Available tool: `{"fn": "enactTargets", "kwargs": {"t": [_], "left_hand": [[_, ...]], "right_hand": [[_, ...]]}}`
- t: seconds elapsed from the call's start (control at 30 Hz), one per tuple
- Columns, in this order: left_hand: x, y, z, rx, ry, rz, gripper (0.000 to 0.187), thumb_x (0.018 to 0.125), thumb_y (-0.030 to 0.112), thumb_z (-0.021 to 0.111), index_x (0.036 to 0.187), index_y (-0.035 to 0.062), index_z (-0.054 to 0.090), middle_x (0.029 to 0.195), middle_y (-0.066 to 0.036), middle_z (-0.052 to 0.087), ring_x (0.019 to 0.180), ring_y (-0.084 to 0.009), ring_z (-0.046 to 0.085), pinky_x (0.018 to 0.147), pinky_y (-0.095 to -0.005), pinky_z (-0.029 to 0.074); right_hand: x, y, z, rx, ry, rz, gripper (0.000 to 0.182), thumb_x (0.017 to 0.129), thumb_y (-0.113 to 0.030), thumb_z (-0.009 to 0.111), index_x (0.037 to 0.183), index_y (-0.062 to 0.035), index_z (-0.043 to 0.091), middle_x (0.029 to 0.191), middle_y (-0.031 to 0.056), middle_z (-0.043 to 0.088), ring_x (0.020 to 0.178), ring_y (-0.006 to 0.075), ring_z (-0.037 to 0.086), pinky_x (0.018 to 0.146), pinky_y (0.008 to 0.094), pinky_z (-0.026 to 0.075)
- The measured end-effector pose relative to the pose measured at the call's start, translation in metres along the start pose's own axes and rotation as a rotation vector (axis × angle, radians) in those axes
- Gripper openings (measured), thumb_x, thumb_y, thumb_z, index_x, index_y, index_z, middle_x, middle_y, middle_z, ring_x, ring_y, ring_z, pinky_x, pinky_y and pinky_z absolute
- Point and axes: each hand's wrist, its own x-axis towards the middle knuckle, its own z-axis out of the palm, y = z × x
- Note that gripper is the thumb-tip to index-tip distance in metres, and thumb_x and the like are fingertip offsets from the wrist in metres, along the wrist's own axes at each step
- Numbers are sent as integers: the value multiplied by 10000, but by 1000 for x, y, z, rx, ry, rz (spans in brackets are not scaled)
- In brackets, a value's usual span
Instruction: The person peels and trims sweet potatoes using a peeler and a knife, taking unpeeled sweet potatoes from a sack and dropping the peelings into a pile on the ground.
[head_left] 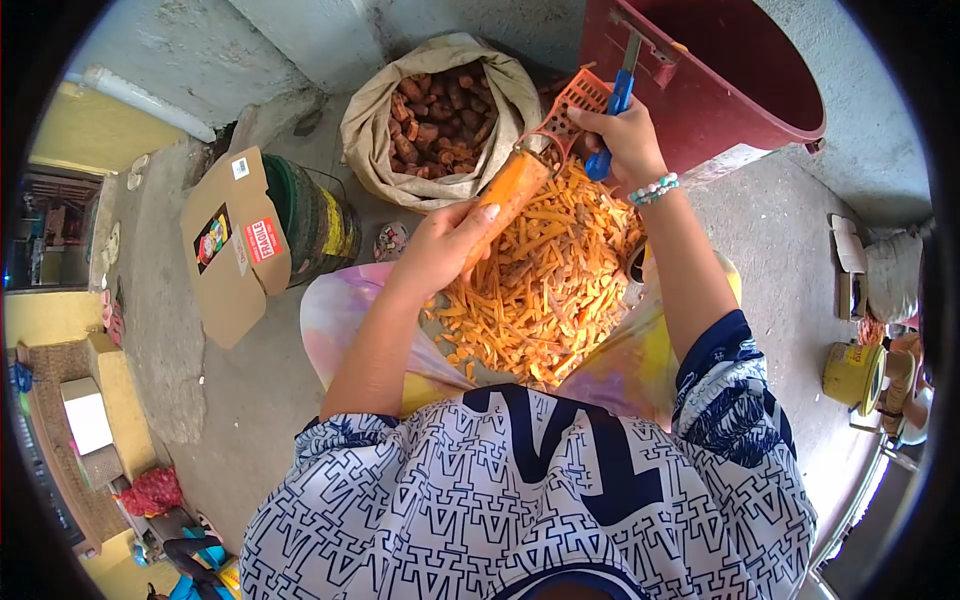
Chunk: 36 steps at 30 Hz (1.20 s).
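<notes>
My left hand (440, 240) is wrapped round a thick, carrot-like orange root vegetable (510, 195), its far end tilted up and to the right. In my right hand (625, 145) is a blue-handled tool (620, 92) with a metal blade pointing away from me. An orange perforated plastic piece (580, 98) shows beside that hand, reaching down to the root's tip, where a bit of metal overlaps it. Below both hands, between my knees, lies a big heap of orange peel strips (540, 290).
Ahead stands an open sack (370, 140) of brownish-orange roots (440, 120). A large dark red tub (690, 110) is at the upper right. To the left, a cardboard piece (225, 270) leans against a green bucket (335, 220). Far right are a yellow bucket (845, 375) and a seated person.
</notes>
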Motion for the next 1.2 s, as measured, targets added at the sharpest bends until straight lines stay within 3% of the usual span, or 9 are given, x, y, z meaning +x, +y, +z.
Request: {"fn": "enactTargets", "kwargs": {"t": [0.07,0.2,0.27,0.3,0.4,0.73,0.83,0.97,1.2], "left_hand": [[-12,0,-13,54,-4,-44,393,877,403,550,917,14,590,621,-26,531,425,-56,427,384,-191,317],[-21,-9,-37,-89,-94,-151,392,800,322,663,1018,6,584,674,-34,576,457,-55,451,396,-197,318],[-16,-15,-31,209,28,-66,485,699,248,749,1069,0,557,762,-47,605,563,-114,535,494,-241,419],[-5,-35,-30,380,152,285,576,612,205,797,1080,-5,534,861,-74,625,712,-192,596,661,-301,473],[-9,-19,-20,519,291,218,564,607,212,799,1048,-14,530,900,-112,629,831,-238,604,769,-341,461],[-10,-14,3,1086,353,593,389,678,114,711,1012,39,525,740,-170,595,681,-335,594,603,-406,454],[-3,-16,-1,307,252,158,323,890,315,540,1044,31,517,767,-68,589,601,-154,543,535,-275,435],[8,-30,-10,-643,33,-49,417,978,400,260,1008,63,503,803,-78,567,607,-149,530,499,-253,382],[27,-31,13,-863,450,-15,422,976,405,266,1029,51,490,867,-68,561,665,-145,537,581,-291,452]], "right_hand": [[13,1,-16,-428,296,-128,229,747,-38,710,909,-6,551,694,27,604,493,79,524,428,223,417],[-1,-18,-25,-245,26,-279,276,734,-82,727,948,7,578,719,34,627,511,75,540,461,222,446],[-12,-19,-17,-361,48,-287,286,734,-87,726,962,6,580,711,31,625,510,75,542,467,222,448],[-15,-19,-15,-485,84,-291,297,734,-91,726,976,6,582,702,29,624,510,74,545,473,221,451],[-14,-16,-20,-622,150,-299,320,730,-94,726,999,-1,580,691,28,622,506,72,546,477,228,452],[-20,-16,-2,-349,169,-501,253,741,-95,724,926,2,581,749,39,646,550,81,571,502,225,457],[-24,-23,0,-245,172,-406,301,740,-93,727,967,12,559,758,54,648,546,84,571,487,219,452],[-28,-17,7,-34,153,-277,375,751,-82,721,1039,23,505,764,67,645,541,93,571,468,216,448],[-91,9,78,117,-50,30,386,777,-37,683,1105,2,483,749,33,606,515,83,531,457,217,436]]}}
